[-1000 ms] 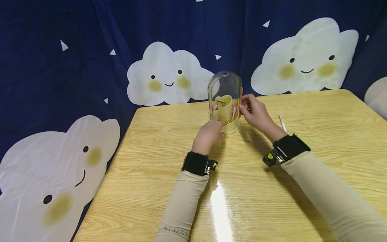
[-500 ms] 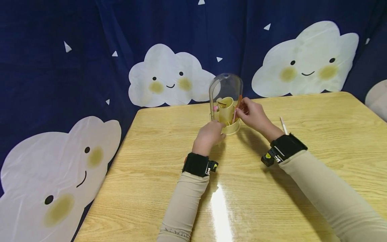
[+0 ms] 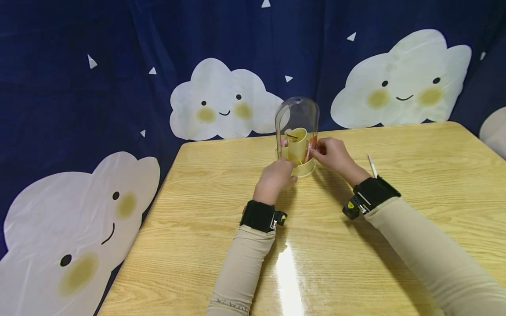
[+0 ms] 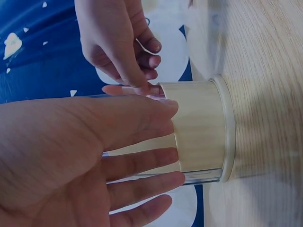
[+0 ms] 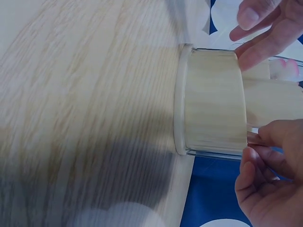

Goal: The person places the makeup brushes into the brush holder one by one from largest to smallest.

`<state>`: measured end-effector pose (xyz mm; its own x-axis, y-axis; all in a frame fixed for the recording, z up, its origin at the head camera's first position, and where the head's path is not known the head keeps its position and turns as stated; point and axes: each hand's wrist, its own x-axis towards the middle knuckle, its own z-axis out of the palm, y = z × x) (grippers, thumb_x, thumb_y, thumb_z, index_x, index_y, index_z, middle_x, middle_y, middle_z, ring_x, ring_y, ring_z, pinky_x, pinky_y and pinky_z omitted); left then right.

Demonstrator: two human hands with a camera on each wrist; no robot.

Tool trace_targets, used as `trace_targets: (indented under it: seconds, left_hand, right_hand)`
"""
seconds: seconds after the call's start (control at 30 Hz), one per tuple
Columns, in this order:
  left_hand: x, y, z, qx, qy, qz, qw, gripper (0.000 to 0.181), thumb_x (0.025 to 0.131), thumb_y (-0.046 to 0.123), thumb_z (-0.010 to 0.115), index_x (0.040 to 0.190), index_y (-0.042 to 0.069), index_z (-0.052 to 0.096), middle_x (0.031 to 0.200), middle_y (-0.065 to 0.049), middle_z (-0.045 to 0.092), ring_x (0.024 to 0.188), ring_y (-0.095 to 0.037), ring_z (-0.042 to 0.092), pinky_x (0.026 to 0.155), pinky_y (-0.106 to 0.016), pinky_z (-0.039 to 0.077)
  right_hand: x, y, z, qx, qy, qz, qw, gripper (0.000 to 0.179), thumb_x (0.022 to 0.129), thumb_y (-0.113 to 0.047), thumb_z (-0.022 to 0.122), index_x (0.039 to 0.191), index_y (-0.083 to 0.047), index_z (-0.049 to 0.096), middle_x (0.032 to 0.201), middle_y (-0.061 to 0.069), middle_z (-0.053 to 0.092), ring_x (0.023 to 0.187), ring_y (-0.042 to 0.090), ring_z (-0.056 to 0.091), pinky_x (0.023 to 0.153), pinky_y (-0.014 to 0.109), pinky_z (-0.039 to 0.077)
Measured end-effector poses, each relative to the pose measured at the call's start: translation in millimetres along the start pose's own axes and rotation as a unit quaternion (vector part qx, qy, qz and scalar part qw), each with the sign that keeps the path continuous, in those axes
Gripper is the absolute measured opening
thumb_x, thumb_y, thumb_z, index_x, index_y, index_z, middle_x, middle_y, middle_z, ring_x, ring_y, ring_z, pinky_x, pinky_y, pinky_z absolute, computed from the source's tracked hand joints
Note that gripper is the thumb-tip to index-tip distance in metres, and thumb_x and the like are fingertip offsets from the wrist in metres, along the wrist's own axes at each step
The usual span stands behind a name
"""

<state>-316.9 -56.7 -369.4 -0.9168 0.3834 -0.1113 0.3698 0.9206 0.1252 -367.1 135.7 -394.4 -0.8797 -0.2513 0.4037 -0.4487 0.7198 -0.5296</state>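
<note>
A cream makeup brush holder (image 3: 305, 169) stands upright on the table, with a round base, a tall inner cup (image 3: 296, 151) and a clear domed cover (image 3: 298, 105) behind. At its right side my right hand (image 3: 334, 156) pinches a slim makeup brush (image 4: 124, 90) between thumb and fingers, its lower end inside the base's rim. Fingers of my left hand (image 3: 275, 177) lie nearly straight against the front left of the holder, touching its rim. Inside are a pink brush (image 3: 309, 152) and, on the left, a pink-and-white item (image 3: 283, 142), partly hidden.
A thin white stick (image 3: 372, 166), like a pen, lies on the wooden table (image 3: 205, 197) beyond my right wrist. Behind the table's far edge hangs a dark blue curtain (image 3: 130, 101) with printed clouds.
My right hand has moved down slightly, lowering the orange brush into the right side of the holder. My left hand stays at the holder's front; the view has shifted a little.
</note>
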Motion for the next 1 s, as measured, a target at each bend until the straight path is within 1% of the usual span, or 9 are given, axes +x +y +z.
trace_targets:
  seconds: [0.13,0.4,0.7,0.8,0.93,1.0]
  left_hand:
    - [-0.1,0.6,-0.4,0.002,-0.001,0.000,1.0000,0.037,0.103,0.030,0.061,0.139,0.018,0.063,0.131,-0.005,0.063,0.122,-0.018,0.060,0.095,-0.037,0.053]
    - [-0.4,0.7,0.0,0.003,-0.001,0.006,1.0000,0.036,0.103,0.029,0.061,0.137,0.016,0.063,0.128,-0.006,0.063,0.119,-0.019,0.061,0.094,-0.037,0.053]
    - [-0.9,1.0,-0.1,-0.001,-0.005,0.005,1.0000,0.037,0.103,0.029,0.061,0.138,0.016,0.063,0.130,-0.006,0.063,0.121,-0.018,0.060,0.096,-0.036,0.052]
    - [-1.1,1.1,-0.3,-0.001,-0.007,0.006,1.0000,0.037,0.104,0.029,0.060,0.138,0.016,0.063,0.130,-0.006,0.062,0.121,-0.018,0.060,0.096,-0.036,0.052]
    - [-1.4,1.0,-0.7,-0.003,-0.005,0.009,0.9999,0.037,0.104,0.029,0.060,0.138,0.015,0.063,0.129,-0.006,0.062,0.120,-0.019,0.060,0.096,-0.036,0.052]
    - [-1.1,0.8,-0.6,-0.003,-0.003,0.012,0.9999,0.037,0.104,0.029,0.061,0.137,0.015,0.063,0.129,-0.006,0.063,0.120,-0.019,0.060,0.095,-0.036,0.052]
  right_hand:
    - [1.2,1.3,1.5,-0.006,-0.004,-0.002,1.0000,0.017,0.093,-0.006,0.068,0.087,0.010,0.069,0.076,0.017,0.060,0.071,0.030,0.055,0.066,0.037,0.042]
    - [3.8,-0.8,4.0,-0.013,-0.002,0.002,0.9999,0.017,0.093,-0.006,0.067,0.086,0.009,0.073,0.074,0.016,0.062,0.068,0.027,0.055,0.064,0.034,0.041]
    - [1.8,-5.8,3.7,0.004,0.000,0.027,0.9996,0.020,0.093,-0.007,0.066,0.088,0.009,0.076,0.069,0.014,0.066,0.064,0.023,0.055,0.059,0.029,0.040]
    - [1.1,-6.5,4.8,0.007,-0.002,0.033,0.9994,0.021,0.094,-0.007,0.064,0.084,0.008,0.075,0.066,0.011,0.063,0.063,0.021,0.052,0.058,0.028,0.038]
    - [0.1,-5.6,6.6,0.006,-0.001,0.032,0.9995,0.023,0.094,-0.007,0.061,0.079,0.005,0.073,0.061,0.006,0.057,0.060,0.019,0.047,0.057,0.029,0.035]
    - [-0.8,-5.4,7.3,0.007,0.002,0.031,0.9995,0.024,0.095,-0.007,0.060,0.080,0.006,0.074,0.060,0.005,0.058,0.060,0.018,0.047,0.057,0.029,0.036]
